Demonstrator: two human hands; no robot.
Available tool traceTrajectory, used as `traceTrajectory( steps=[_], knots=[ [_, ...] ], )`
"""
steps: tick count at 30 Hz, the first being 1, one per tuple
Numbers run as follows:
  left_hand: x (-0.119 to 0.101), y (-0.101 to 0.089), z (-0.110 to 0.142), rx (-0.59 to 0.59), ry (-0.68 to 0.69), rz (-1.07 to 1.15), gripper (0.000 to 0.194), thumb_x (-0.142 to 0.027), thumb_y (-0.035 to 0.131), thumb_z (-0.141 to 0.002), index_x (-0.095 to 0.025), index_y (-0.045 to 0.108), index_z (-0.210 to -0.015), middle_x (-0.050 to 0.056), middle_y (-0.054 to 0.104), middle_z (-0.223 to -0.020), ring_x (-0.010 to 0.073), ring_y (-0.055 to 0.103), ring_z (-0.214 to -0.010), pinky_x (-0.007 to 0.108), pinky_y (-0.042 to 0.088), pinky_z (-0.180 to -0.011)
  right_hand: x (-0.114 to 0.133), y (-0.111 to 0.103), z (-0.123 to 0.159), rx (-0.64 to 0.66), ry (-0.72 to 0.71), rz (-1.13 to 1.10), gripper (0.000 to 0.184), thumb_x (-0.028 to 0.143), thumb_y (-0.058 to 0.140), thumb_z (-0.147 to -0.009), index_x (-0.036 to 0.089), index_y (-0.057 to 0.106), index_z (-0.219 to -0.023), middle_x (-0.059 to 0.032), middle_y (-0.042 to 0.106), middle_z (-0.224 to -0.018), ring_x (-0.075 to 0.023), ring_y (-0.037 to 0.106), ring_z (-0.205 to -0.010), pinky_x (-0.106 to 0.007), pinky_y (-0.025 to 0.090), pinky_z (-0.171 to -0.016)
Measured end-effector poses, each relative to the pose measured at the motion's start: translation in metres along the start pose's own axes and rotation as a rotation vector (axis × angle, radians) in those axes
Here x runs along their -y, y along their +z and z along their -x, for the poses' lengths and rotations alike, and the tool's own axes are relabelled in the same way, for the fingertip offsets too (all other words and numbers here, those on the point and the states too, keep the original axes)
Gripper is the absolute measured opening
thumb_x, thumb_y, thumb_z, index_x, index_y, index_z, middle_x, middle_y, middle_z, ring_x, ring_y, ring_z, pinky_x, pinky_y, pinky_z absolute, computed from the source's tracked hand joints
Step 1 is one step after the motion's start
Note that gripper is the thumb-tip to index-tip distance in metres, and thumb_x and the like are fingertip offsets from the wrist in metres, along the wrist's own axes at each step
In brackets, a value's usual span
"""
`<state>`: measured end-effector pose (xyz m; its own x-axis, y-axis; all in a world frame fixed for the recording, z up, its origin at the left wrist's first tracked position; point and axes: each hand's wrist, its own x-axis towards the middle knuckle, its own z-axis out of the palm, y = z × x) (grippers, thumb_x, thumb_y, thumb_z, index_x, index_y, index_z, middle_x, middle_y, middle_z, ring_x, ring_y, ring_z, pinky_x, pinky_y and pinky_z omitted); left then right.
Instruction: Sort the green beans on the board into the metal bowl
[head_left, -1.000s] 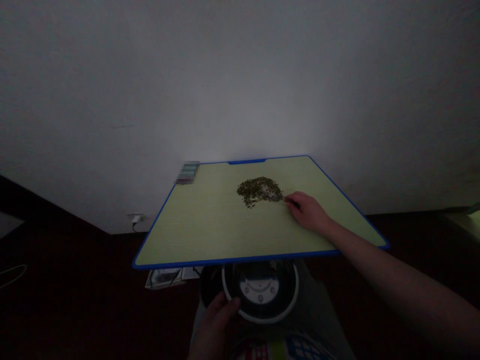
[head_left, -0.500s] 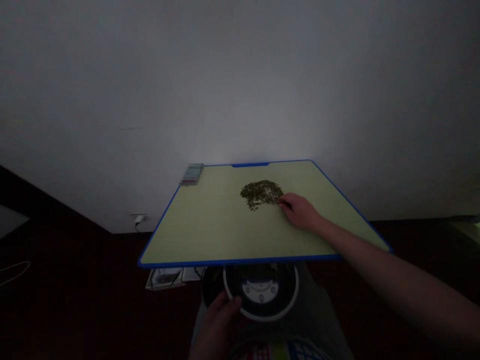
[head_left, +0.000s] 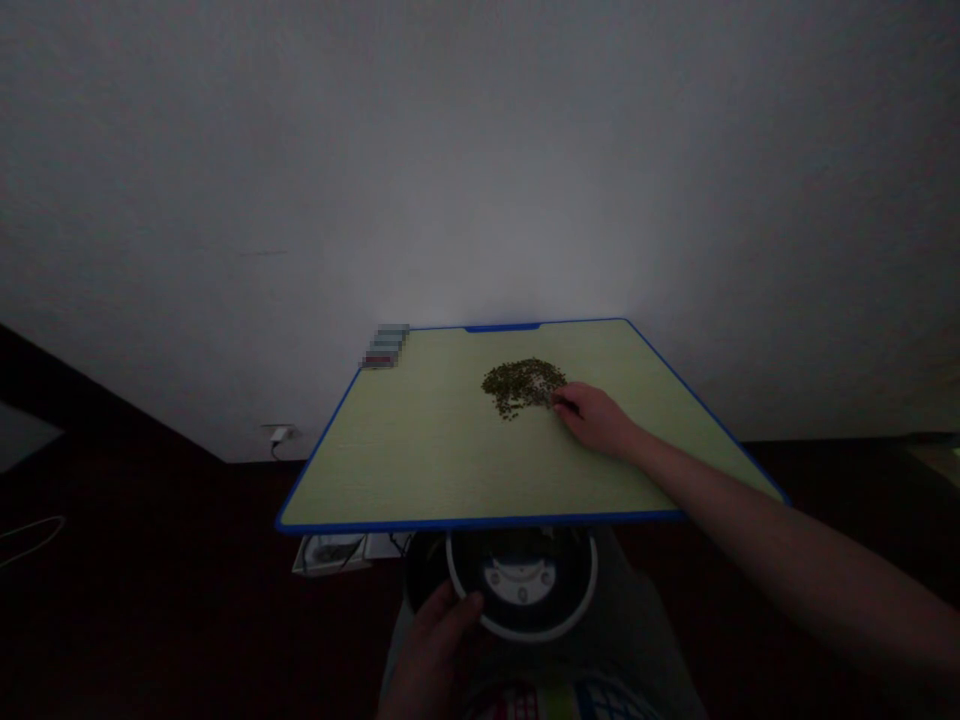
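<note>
A pile of small dark grains or seeds (head_left: 517, 381) lies spread on the pale yellow-green tabletop (head_left: 420, 450). At the pile's right edge is my right hand (head_left: 592, 415), its thumb and fingertips pinched together. What sits between those fingertips is too small to make out. Below the table's front edge, a round dark bowl (head_left: 589, 605) with a pale rim rests by my lap. My left hand (head_left: 439, 635) grips its left side, thumb over the rim. Inside the bowl a whitish patch with round marks shows, though the dim light hides most detail.
The table has a blue edge (head_left: 480, 523) and stands against a grey wall (head_left: 510, 160). A blurred stack (head_left: 386, 346) sits at its back left corner. Beneath its front left are white boxes (head_left: 330, 555). A plug (head_left: 280, 434) is in the wall at left.
My right hand stays at the pile's right edge, its fingertips shifted very slightly. My left hand and the bowl keep their place.
</note>
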<state>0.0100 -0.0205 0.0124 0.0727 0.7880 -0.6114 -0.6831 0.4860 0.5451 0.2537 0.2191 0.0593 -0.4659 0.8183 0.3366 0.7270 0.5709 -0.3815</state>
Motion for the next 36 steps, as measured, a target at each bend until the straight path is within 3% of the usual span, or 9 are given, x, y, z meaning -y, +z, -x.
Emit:
traceTrajectory(
  steps=[20,29,36],
  knots=[
    [0.0002,-0.0001,0.0002,0.048,0.001,0.055,0.026,-0.021,0.080,-0.069,-0.015,0.075,-0.094,0.013,0.082,-0.091,0.0347,0.073,-0.102,0.047,0.051,-0.097,0.0027,0.0061,0.0022,-0.008,-0.007,-0.014,0.016,0.016,0.048,-0.089,0.018,0.064,-0.091,-0.0092,0.066,-0.090,-0.0213,0.059,-0.085,-0.032,0.045,-0.077],
    [0.0000,0.0023,0.0009,-0.035,0.006,0.008,0.035,-0.026,0.084,-0.062,-0.016,0.074,-0.094,0.014,0.082,-0.091,0.0371,0.072,-0.104,0.048,0.053,-0.093,0.0028,0.0045,-0.0024,-0.012,-0.019,-0.020,0.017,0.015,0.049,-0.088,0.019,0.065,-0.088,-0.0075,0.066,-0.087,-0.0202,0.058,-0.083,-0.031,0.044,-0.075],
    [-0.0011,-0.0006,-0.0002,-0.003,0.018,-0.031,0.033,-0.027,0.082,-0.066,-0.015,0.076,-0.096,0.014,0.081,-0.095,0.0349,0.072,-0.103,0.044,0.053,-0.093,0.0007,0.0023,-0.0047,0.022,-0.027,-0.028,0.016,0.015,0.049,-0.087,0.018,0.065,-0.087,-0.0083,0.067,-0.088,-0.0206,0.059,-0.084,-0.032,0.045,-0.077]
  ],
)
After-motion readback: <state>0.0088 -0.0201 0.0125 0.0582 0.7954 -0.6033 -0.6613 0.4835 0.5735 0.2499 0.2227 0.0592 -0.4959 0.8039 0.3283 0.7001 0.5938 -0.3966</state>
